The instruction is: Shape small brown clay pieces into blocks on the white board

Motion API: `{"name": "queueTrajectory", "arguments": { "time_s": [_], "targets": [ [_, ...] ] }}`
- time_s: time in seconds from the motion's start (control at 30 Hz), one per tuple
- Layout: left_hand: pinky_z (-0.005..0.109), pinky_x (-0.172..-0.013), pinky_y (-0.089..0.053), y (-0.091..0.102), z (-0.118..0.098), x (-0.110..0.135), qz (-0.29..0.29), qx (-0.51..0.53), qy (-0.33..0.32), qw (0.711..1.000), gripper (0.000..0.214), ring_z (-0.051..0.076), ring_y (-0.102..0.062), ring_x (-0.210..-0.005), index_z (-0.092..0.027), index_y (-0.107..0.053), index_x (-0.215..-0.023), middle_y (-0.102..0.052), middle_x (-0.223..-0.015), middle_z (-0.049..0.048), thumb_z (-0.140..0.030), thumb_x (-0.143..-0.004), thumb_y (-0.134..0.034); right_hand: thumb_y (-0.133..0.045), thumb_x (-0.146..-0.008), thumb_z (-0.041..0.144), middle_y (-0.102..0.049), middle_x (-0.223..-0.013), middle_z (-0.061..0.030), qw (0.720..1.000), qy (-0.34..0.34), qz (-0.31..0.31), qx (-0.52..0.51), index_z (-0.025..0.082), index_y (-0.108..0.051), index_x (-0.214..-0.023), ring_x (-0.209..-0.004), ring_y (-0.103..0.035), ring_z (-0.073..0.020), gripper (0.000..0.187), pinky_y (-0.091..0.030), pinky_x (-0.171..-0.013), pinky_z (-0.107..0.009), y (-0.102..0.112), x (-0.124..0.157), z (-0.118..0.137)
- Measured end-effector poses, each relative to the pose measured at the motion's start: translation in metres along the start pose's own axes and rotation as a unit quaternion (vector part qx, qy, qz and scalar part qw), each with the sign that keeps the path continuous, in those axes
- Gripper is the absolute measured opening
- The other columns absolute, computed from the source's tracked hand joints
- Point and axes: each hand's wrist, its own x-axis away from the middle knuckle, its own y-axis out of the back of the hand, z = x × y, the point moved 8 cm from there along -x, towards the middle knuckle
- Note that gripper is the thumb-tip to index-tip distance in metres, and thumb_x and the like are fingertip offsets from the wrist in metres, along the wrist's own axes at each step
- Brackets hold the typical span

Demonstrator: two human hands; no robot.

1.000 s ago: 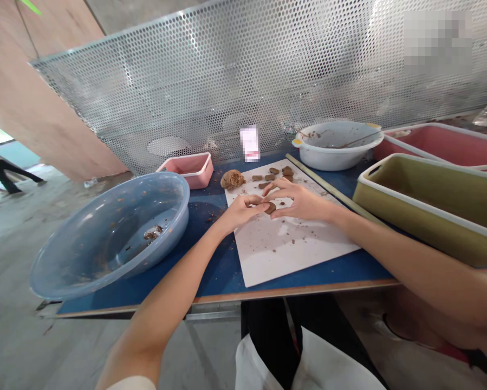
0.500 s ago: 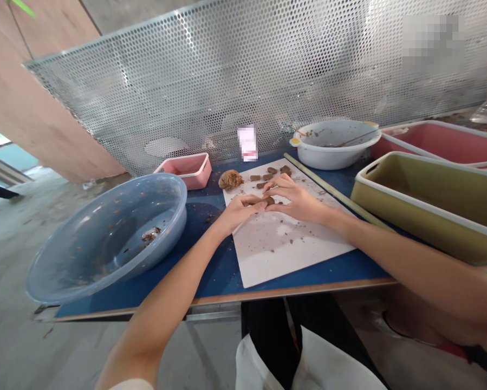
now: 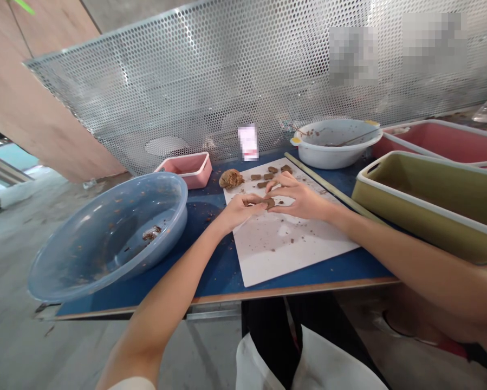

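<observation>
Between the fingertips of both hands is a small brown clay-like piece [image 3: 270, 203], partly covered by the fingers. My left hand [image 3: 244, 210] pinches it from the left, thumb along its near side. On the other side my right hand [image 3: 295, 196] has its thumb and fingers curved round it. Both hands are just over a white board [image 3: 267, 260] strewn with brown crumbs. Several short brown pieces [image 3: 256, 177] lie at the board's far end. A larger rough brown lump [image 3: 231, 179] rests at the board's far left corner.
A big blue basin [image 3: 105, 238] stands left, with a small pink tub [image 3: 194, 172] behind it. A pale stick [image 3: 332, 189] lies along the board's right edge. Farther right are a white basin [image 3: 332, 154], a green trough [image 3: 422, 206] and a pink trough [image 3: 450, 140]. Perforated metal sheeting [image 3: 227, 70] rises behind.
The fingers of my right hand have shifted slightly around the brown piece, and more of it shows now. Both hands stay in nearly the same place over the board.
</observation>
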Motion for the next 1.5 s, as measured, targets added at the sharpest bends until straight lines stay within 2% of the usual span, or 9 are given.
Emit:
{"name": "queueTrajectory", "arguments": {
  "time_s": [0.2,0.33,0.47,0.57,0.77,0.97,1.17,1.33,1.5],
  "targets": [
    [0.033,-0.082,-0.048,0.0,-0.005,0.0,0.016,-0.019,-0.013,1.0,0.045,0.02,-0.068,-0.089,-0.016,-0.087,-0.094,-0.079,-0.099,0.0083,-0.06,-0.083,-0.092,-0.077,-0.104,0.052,-0.072,-0.126,-0.0105,1.0,0.004,-0.005,-0.006,0.03,-0.081,-0.11,-0.123,-0.062,-0.0341,0.022,-0.049,-0.113,-0.058,0.002,0.0,0.0],
    [0.033,-0.079,-0.049,-0.002,-0.006,0.001,0.018,-0.045,-0.023,0.999,0.048,0.02,-0.068,-0.088,-0.015,-0.086,-0.091,-0.078,-0.098,0.0094,-0.062,-0.085,-0.089,-0.076,-0.102,0.062,-0.071,-0.122,-0.01,0.999,-0.031,0.032,-0.015,0.027,-0.073,-0.112,-0.12,-0.064,-0.0322,0.037,-0.048,-0.11,-0.054,0.001,0.002,-0.006],
    [0.034,-0.079,-0.051,-0.004,-0.007,0.0,0.012,-0.069,-0.034,0.997,0.05,0.022,-0.068,-0.091,-0.016,-0.086,-0.09,-0.078,-0.097,0.0103,-0.065,-0.086,-0.088,-0.049,-0.116,0.057,-0.071,-0.095,-0.0033,0.991,-0.081,0.092,-0.05,0.025,-0.066,-0.101,-0.088,-0.064,-0.0226,0.04,-0.047,-0.087,-0.04,-0.008,0.005,-0.011],
    [0.034,-0.079,-0.052,-0.006,-0.006,0.0,0.014,-0.067,-0.032,0.997,0.05,0.022,-0.069,-0.089,-0.017,-0.086,-0.091,-0.078,-0.095,0.0096,-0.066,-0.084,-0.088,-0.048,-0.116,0.054,-0.068,-0.084,-0.0003,0.987,-0.092,0.108,-0.077,0.026,-0.065,-0.094,-0.076,-0.06,-0.0195,0.039,-0.043,-0.075,-0.036,-0.013,0.003,-0.007],
    [0.034,-0.08,-0.053,-0.004,-0.006,0.0,0.006,-0.057,-0.029,0.998,0.049,0.022,-0.07,-0.091,-0.017,-0.087,-0.092,-0.078,-0.098,0.0098,-0.065,-0.084,-0.089,-0.056,-0.112,0.052,-0.073,-0.091,-0.002,0.987,-0.102,0.094,-0.082,0.025,-0.067,-0.095,-0.081,-0.064,-0.0202,0.033,-0.047,-0.077,-0.036,-0.01,0.001,-0.005],
    [0.033,-0.076,-0.052,-0.003,-0.001,-0.001,0.011,-0.072,-0.028,0.997,0.055,0.023,-0.07,-0.089,-0.016,-0.087,-0.094,-0.078,-0.098,0.0107,-0.07,-0.083,-0.088,-0.044,-0.116,0.054,-0.067,-0.075,0.0001,0.986,-0.107,0.115,-0.06,0.025,-0.064,-0.085,-0.069,-0.058,-0.0183,0.047,-0.043,-0.074,-0.037,-0.011,0.004,-0.014],
    [0.034,-0.081,-0.052,-0.003,0.0,-0.002,0.016,-0.076,-0.043,0.996,0.051,0.023,-0.07,-0.091,-0.016,-0.087,-0.094,-0.079,-0.098,0.0104,-0.067,-0.086,-0.087,-0.054,-0.113,0.052,-0.069,-0.084,0.0001,0.984,-0.111,0.106,-0.089,0.026,-0.067,-0.093,-0.073,-0.058,-0.0187,0.036,-0.043,-0.072,-0.036,-0.014,0.002,-0.007],
    [0.035,-0.082,-0.052,-0.006,-0.009,0.0,0.014,-0.139,-0.056,0.989,0.047,0.023,-0.069,-0.092,-0.017,-0.086,-0.093,-0.079,-0.1,0.0107,-0.064,-0.088,-0.084,-0.047,-0.116,0.054,-0.069,-0.082,-0.0001,0.979,-0.109,0.151,-0.079,0.027,-0.067,-0.092,-0.069,-0.056,-0.0188,0.042,-0.042,-0.071,-0.036,-0.02,0.006,-0.011],
    [0.035,-0.085,-0.051,-0.007,-0.017,0.003,0.013,-0.193,-0.074,0.978,0.037,0.023,-0.068,-0.092,-0.019,-0.085,-0.092,-0.078,-0.102,0.0101,-0.055,-0.089,-0.084,-0.049,-0.115,0.059,-0.072,-0.087,-0.0021,0.985,-0.1,0.138,-0.021,0.026,-0.067,-0.094,-0.077,-0.061,-0.0217,0.043,-0.046,-0.092,-0.043,-0.022,0.007,-0.013]
  ]
}}
